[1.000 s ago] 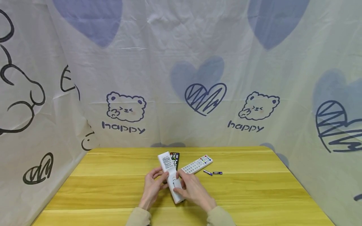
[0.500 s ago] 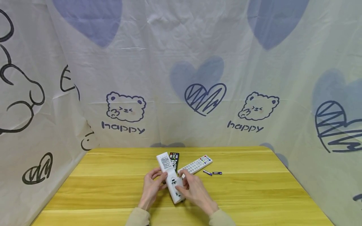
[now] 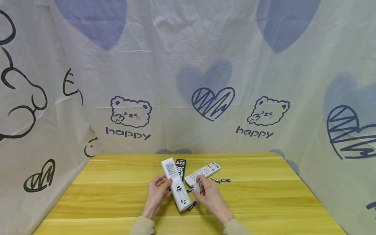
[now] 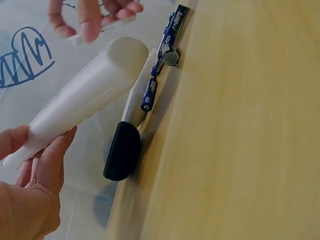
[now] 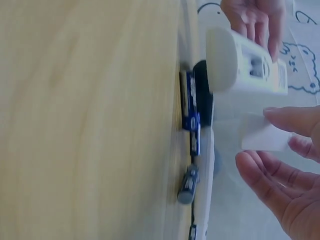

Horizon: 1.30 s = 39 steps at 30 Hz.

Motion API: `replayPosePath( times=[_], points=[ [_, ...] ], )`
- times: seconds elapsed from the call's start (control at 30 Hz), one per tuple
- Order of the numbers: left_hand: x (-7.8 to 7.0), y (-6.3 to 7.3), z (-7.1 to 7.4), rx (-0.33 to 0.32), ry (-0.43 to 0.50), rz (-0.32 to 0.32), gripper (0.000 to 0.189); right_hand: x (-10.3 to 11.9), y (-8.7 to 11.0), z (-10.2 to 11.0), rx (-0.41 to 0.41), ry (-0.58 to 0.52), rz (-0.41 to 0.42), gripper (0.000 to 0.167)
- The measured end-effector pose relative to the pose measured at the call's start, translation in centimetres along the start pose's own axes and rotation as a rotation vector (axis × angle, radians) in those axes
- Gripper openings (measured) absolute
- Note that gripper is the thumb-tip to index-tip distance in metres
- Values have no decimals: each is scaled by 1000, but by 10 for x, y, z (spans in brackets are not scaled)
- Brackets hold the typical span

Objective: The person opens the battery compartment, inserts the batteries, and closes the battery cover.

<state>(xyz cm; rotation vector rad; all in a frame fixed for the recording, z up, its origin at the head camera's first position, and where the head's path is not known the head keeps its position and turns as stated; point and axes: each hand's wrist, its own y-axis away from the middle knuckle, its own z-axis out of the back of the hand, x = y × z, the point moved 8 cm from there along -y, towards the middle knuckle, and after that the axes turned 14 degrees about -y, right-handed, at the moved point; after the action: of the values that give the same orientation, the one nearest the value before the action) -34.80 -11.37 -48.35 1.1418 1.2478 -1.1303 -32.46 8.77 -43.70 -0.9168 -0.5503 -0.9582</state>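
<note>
My left hand grips a white remote control by its side, back facing up, lifted above the table. Its battery compartment is uncovered and holds no batteries. Just to the right, my right hand pinches the white battery cover between thumb and fingers, apart from the remote. In the right wrist view the cover shows as a small pale plate. Two batteries lie by the remote: one battery near its lower end, another battery partly behind the right hand.
A black remote control lies behind the held one, partly covered by it. To its right a second white remote control lies buttons up. Two more batteries rest farther right on the wooden table. A printed cloth hangs behind.
The battery cover has come off the white remote, and my right hand has carried it to the right. The compartment and the two batteries beside the remote now show. The left hand keeps its grip.
</note>
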Motion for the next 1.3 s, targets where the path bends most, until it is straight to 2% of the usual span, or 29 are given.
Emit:
replayPosePath(
  times=[0.17, 0.6, 0.83, 1.07, 1.3],
  points=[
    [0, -2, 4, -9, -4, 2, 49, -7, 1, 12, -31, 34, -29, 29],
    [1, -2, 9, -4, -8, 1, 50, -31, 5, 30, -40, 116, -152, 28],
    [1, -3, 9, -18, 10, -3, 47, -40, 5, 43, -61, 172, -172, 31],
    [0, -3, 10, -25, 10, -5, 47, -52, 4, 50, -1, 164, -243, 33],
    [-1, -3, 9, -19, 6, -6, 48, -61, 2, 57, 48, 235, -310, 31]
  ],
)
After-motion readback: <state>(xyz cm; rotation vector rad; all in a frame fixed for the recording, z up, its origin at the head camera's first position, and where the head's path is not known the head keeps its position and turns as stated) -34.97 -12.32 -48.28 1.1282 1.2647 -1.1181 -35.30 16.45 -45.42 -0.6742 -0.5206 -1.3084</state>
